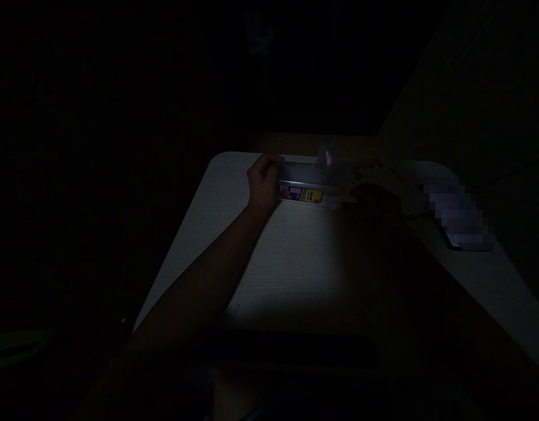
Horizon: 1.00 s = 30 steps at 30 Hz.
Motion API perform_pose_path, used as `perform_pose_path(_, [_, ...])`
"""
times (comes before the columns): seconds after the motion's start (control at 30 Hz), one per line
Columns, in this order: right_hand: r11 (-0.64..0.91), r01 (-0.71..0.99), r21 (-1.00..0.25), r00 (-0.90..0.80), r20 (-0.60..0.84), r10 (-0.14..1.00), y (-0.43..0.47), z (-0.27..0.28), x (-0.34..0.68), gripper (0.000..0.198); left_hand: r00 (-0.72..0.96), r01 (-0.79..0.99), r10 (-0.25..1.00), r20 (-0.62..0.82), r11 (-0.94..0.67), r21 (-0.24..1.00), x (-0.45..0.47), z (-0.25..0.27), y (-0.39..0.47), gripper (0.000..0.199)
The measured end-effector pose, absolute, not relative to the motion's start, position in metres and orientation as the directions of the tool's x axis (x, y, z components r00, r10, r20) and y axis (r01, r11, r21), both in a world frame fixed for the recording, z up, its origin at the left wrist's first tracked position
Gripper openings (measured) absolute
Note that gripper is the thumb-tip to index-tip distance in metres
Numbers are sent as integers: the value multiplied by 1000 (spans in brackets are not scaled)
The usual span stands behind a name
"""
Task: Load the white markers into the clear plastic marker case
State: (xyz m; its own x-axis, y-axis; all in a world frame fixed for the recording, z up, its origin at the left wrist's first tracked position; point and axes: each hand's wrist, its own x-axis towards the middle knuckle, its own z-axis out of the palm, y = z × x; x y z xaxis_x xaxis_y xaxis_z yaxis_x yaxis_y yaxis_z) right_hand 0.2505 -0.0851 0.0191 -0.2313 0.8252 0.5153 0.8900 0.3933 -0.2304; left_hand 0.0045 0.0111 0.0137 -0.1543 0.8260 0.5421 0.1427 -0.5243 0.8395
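Note:
A clear plastic box (pixel 299 172) with a colourful printed label (pixel 301 194) along its near side lies toward the far edge of the white table. My left hand (pixel 264 180) is closed around its left end, thumb and fingers bent over it. At the box's right end a clear flap or lid (pixel 325 162) stands up, its outline blurred. My right hand (pixel 377 210) is in deep shadow beside that right end. Its fingers are too dark to make out, and whether it touches the box I cannot tell.
The white tabletop (pixel 287 257) has rounded far corners. On its right side lies a phone-like flat object (pixel 462 216) with a pixelated face. A faint dark-and-light patterned piece (pixel 370 168) is behind my right hand. The surroundings are nearly black.

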Motion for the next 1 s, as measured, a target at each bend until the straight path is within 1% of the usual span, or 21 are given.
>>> perform_pose_path(0.17, [441,866,-234,-301,460,835,-86,22,244,38,-155,140,825,544,-526,839,4,12,11,11])
perform_pose_path(0.3, [455,853,-256,-332,406,851,-82,20,241,35,-155,150,809,567,-548,823,4,10,14,12])
perform_pose_path(0.47, [481,839,-254,-359,406,841,-78,17,242,31,-145,151,812,565,-547,824,4,12,12,12])
perform_pose_path(0.67, [449,872,-192,-331,445,832,-84,21,245,36,-149,107,821,551,-541,834,4,12,11,11])
perform_pose_path(0.83, [448,868,-214,-331,425,843,-86,24,244,34,-142,127,822,551,-537,834,4,10,13,13])
perform_pose_path(1.0, [456,871,-183,-342,441,830,-86,20,245,37,-130,118,819,558,-546,829,3,11,13,12])
